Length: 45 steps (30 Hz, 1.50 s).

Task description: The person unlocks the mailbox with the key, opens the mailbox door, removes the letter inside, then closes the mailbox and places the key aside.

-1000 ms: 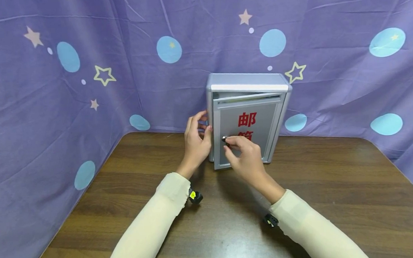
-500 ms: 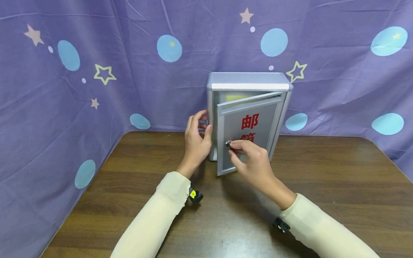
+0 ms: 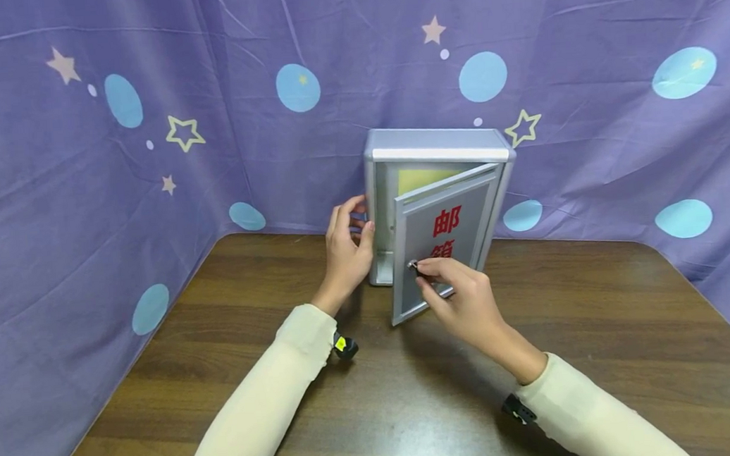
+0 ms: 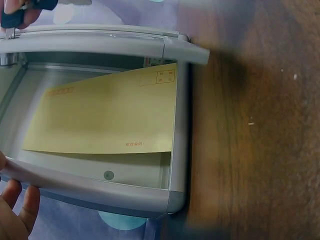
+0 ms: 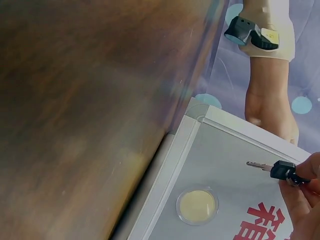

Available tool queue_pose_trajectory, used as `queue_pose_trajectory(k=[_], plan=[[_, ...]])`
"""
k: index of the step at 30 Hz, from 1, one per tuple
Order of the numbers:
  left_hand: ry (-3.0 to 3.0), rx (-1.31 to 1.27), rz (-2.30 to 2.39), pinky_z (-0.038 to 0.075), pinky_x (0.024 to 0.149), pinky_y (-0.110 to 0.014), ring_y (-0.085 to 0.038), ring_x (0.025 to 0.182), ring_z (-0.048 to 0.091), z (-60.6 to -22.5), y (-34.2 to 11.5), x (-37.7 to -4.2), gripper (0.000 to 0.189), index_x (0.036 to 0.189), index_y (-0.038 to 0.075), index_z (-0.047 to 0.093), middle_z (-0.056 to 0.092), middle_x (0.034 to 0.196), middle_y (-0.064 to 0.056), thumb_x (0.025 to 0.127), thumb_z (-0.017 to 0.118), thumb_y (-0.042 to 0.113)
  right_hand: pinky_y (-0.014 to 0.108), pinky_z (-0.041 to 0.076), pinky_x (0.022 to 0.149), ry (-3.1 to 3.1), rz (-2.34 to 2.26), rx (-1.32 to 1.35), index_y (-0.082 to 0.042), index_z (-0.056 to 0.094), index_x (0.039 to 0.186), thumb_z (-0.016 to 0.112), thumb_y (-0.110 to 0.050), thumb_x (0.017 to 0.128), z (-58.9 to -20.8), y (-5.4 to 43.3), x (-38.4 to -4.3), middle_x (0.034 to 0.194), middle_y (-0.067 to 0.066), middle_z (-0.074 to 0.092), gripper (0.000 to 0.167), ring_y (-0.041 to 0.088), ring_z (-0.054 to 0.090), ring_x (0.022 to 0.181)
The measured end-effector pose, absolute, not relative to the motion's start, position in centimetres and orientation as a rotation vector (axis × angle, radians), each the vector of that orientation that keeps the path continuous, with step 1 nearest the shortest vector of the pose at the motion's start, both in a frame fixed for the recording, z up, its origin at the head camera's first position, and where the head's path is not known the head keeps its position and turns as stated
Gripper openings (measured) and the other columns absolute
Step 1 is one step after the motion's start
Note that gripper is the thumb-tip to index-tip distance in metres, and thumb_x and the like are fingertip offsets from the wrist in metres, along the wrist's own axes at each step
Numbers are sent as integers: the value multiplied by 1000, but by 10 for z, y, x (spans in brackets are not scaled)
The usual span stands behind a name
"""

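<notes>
A silver-grey metal mailbox with red characters stands upright on the table. Its front door is swung partly out, hinged on the right side. My left hand grips the box's left side wall, the thumb at the front edge and the fingers outside. With thumb and forefinger, my right hand pinches a black-headed key at the door's lock. A second key on the same ring hangs loose in the right wrist view. Inside the box lies a yellow envelope, seen whole in the left wrist view.
The brown wooden table bears the box near its back edge. Behind and to the left hangs a purple curtain with stars and blue ovals. A round clear window sits low on the door.
My right hand has moved toward me and rightward, drawing the door wider by the key. More of the yellow envelope now shows. The left hand stays at the box's side.
</notes>
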<state>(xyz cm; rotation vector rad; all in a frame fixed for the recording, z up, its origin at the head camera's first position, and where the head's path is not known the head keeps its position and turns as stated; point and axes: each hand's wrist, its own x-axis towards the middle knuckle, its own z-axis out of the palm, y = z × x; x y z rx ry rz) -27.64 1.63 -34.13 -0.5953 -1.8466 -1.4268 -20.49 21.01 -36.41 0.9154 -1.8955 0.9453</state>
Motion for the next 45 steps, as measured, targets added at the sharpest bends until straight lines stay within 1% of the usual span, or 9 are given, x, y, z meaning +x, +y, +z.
queue_pose_trajectory(k=[4,7,11,14,18,28,32,40,45], plan=[[-1859,-577,-1422,52,69,-31,-41,89,60,-355,15,-292,45,133,-10,56,57,114,-29,88,62,-18,30,61,73,-1906,926,934,4,73,100,77,8,81,-363,216,-200,98,14,76,19,30,74,89],[-1875,-569,-1418,53,69,-32,-37,90,61,-362,13,-299,47,135,-4,57,58,115,-23,89,64,-15,26,60,68,-1904,917,953,4,73,99,77,7,81,-362,220,-197,99,14,75,19,29,74,89],[-1885,-593,-1412,54,70,-31,-31,91,61,-364,10,-302,48,136,0,57,58,116,-21,90,64,-11,27,60,70,-1898,902,971,4,74,98,78,7,80,-361,226,-194,99,14,76,19,29,74,89],[-1874,-604,-1415,53,70,-30,-36,90,60,-353,14,-290,46,134,-5,56,57,115,-27,90,62,-14,29,60,77,-1891,894,980,3,74,98,78,8,79,-362,230,-192,99,14,76,20,30,74,89],[-1855,-599,-1418,50,69,-30,-45,89,58,-338,20,-272,44,131,-13,55,56,112,-34,88,60,-21,24,59,81,-1885,905,993,3,74,98,78,10,78,-363,236,-189,99,14,76,21,30,74,89],[-1861,-596,-1421,50,70,-31,-44,90,58,-339,21,-272,44,131,-12,54,55,114,-34,89,59,-20,18,54,91,-1886,902,1030,2,74,97,75,8,83,-361,247,-182,99,14,76,16,30,74,89],[-1857,-594,-1421,50,70,-31,-45,89,58,-339,21,-272,44,131,-13,54,55,114,-35,88,59,-21,18,54,92,-1879,901,1041,1,74,98,74,7,83,-359,252,-179,99,13,76,16,29,74,89],[-1847,-600,-1416,52,70,-40,-45,89,58,-339,20,-273,44,131,-13,54,55,113,-36,88,59,-21,17,55,88,-1879,889,1053,0,75,98,77,12,76,-357,259,-174,100,11,76,25,26,74,86],[-1857,-603,-1406,51,70,-34,-46,89,58,-339,20,-272,44,131,-14,54,55,113,-35,88,60,-21,15,55,86,-1895,900,1036,0,75,98,77,12,75,-356,266,-170,99,10,77,26,26,75,85]])
